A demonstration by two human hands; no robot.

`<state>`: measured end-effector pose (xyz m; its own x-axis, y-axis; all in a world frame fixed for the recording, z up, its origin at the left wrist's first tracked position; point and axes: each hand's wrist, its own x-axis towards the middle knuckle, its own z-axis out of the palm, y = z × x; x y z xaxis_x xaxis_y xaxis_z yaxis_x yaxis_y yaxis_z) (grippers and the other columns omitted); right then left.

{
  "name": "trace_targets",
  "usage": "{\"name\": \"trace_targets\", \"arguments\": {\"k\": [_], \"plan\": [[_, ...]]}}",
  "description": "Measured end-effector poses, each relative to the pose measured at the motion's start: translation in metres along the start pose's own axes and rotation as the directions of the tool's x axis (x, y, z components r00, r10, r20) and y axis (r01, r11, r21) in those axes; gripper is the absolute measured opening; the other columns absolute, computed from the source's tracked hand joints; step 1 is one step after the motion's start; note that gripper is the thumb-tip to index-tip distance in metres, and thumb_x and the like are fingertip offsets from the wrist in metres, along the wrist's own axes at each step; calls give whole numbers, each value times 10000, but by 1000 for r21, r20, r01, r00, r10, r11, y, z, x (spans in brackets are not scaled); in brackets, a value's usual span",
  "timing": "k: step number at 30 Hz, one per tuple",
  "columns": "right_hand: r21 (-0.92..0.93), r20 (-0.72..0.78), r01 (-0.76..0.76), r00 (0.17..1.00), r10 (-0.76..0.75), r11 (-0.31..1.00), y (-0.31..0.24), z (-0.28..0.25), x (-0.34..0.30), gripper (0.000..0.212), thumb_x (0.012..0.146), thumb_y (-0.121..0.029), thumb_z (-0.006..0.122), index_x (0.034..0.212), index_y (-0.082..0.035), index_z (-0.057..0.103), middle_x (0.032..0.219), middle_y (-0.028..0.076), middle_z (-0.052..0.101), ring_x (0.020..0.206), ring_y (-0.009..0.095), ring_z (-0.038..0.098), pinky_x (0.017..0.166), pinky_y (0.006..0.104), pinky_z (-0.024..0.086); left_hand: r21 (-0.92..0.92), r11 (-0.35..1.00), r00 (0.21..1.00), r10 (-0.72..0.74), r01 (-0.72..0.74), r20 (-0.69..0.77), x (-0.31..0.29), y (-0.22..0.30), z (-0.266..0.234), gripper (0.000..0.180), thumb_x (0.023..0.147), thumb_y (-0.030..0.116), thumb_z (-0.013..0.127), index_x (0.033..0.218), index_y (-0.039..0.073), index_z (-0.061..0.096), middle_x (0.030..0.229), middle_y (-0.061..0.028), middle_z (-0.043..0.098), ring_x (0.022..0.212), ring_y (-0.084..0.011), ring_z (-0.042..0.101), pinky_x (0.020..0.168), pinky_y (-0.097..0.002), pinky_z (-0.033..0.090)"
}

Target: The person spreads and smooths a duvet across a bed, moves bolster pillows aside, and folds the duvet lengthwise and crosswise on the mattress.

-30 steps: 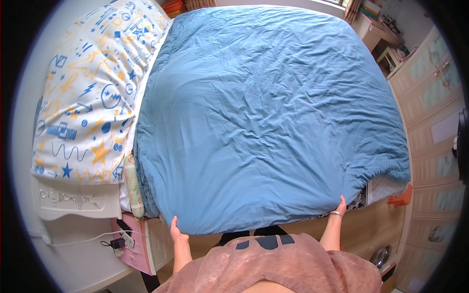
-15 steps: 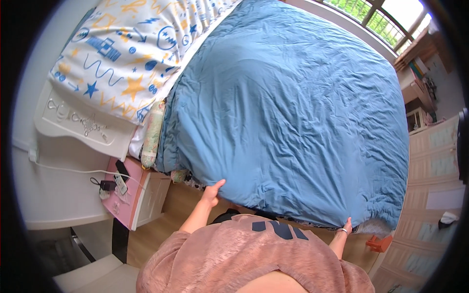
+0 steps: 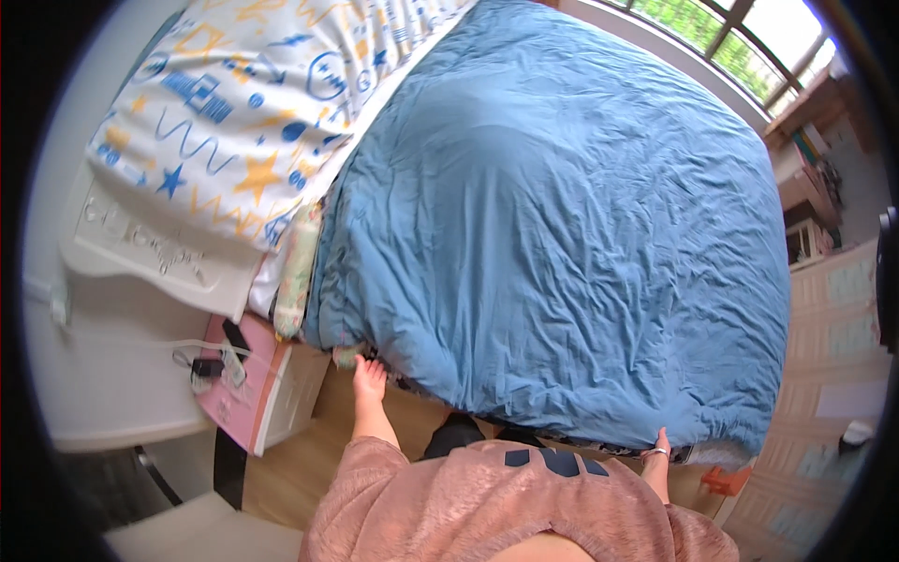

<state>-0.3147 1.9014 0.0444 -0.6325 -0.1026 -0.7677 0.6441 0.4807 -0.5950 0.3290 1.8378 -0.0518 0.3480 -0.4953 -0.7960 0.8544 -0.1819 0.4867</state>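
A wrinkled blue quilt (image 3: 562, 234) covers the bed, and its near edge hangs just in front of me. My left hand (image 3: 370, 377) is at the bed's near side, by the quilt's left corner, with its fingers stretched out and apart. Further right, my right hand (image 3: 661, 442) pinches the quilt's near edge, thumb on top; its other fingers are hidden by the cloth. A patterned cloth (image 3: 348, 356) shows under the quilt beside my left hand.
At the bed's head lie a white pillow (image 3: 225, 122) with blue and orange prints and a floral bolster (image 3: 298, 272). A pink-topped nightstand (image 3: 245, 398) holds chargers. An orange object (image 3: 724, 481) sits low at right, near the wardrobe (image 3: 833, 347).
My left hand has let go of the quilt's edge and moved left toward its corner, its fingers opening. My right hand stays at the edge. The view has shifted slightly.
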Motion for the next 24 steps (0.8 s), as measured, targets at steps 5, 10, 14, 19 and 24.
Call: {"name": "trace_targets", "arguments": {"k": [5, 10, 14, 19, 24], "plan": [[-120, -50, -15, 999, 9, 993, 2, -8, 30, 679, 661, -463, 527, 1163, -85, 269, 1228, 79, 245, 1049, 281, 313, 815, 477, 247, -433, 901, 992, -62, 9, -108, 45, 35, 42, 837, 599, 547, 529, 1153, 4, 213, 1182, -113, 262, 1072, -230, 288, 894, -363, 242], [-208, -83, 42, 995, -60, 977, 6, -14, 71, 569, 705, -399, 498, 1140, -85, 307, 1174, 98, 323, 1009, 269, 359, 754, 467, 302, -207, 973, 992, 88, -105, -87, 65, 91, 61, 464, 633, 486, 540, 937, 147, 450, 791, -40, 457, 665, -173, 409, 565, -289, 353], [-123, -160, 185, 966, -203, 975, 4, -37, 79, 437, 742, -284, 468, 1089, -39, 365, 1060, 107, 430, 925, 255, 420, 742, 422, 338, -226, 768, 768, 631, -599, 112, -15, 181, 115, 492, 683, 349, 468, 999, -25, 422, 1031, -138, 441, 945, -253, 406, 830, -362, 294], [-329, -235, 124, 950, -208, 936, 1, -3, -33, 401, 690, -116, 480, 1041, 55, 386, 1034, 138, 446, 878, 237, 459, 781, 319, 352, 22, 702, 692, 706, -712, -150, -103, 274, 82, 532, 678, 372, 507, 1032, -17, 429, 1046, -110, 445, 921, -244, 437, 800, -333, 335], [-431, -244, 43, 956, -163, 901, 30, 23, -64, 285, 683, -148, 436, 919, 11, 451, 866, 154, 506, 720, 267, 519, 564, 369, 425, 488, 609, 564, 785, -625, -256, 9, 315, 10, 493, 664, 339, 566, 942, -62, 491, 960, -115, 502, 802, -204, 483, 718, -301, 381]]}}
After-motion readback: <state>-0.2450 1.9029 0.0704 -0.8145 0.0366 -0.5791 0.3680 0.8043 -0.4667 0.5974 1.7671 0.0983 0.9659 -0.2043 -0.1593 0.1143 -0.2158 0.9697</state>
